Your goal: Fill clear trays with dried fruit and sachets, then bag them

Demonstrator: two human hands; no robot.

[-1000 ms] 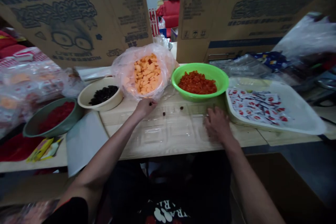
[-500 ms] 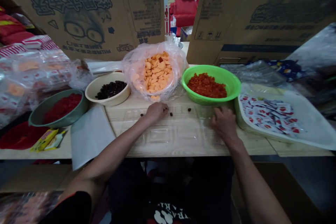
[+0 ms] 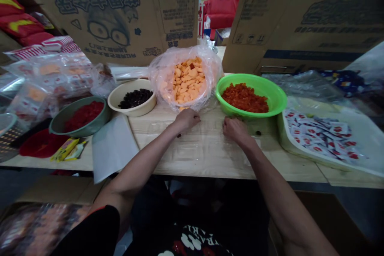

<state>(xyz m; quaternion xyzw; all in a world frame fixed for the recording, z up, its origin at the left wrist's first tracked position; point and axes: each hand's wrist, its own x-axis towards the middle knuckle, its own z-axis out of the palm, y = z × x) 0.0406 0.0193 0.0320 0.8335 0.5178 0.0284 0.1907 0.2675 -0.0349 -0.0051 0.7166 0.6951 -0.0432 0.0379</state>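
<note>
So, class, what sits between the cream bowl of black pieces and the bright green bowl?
An open, translucent plastic bag of orange pieces sits between the cream bowl and the bright green bowl; this shows in the head view.

Left hand (image 3: 187,119) and right hand (image 3: 236,129) palm-down, curled; forearms (image 3: 147,156) outstretched

Fingers of the left hand (image 3: 187,120) partly cover a dark bit (image 3: 197,118), too small to identify. The right hand's (image 3: 235,127) fingers curl under, so whether it holds anything cannot be told. The clear tray's (image 3: 192,148) outline is too faint to trace fully. Print on the sachets (image 3: 340,130) is illegibly small. The left edge cuts off a basket (image 3: 9,140); wrapped packs (image 3: 48,224) at lower left are blurred.
</note>
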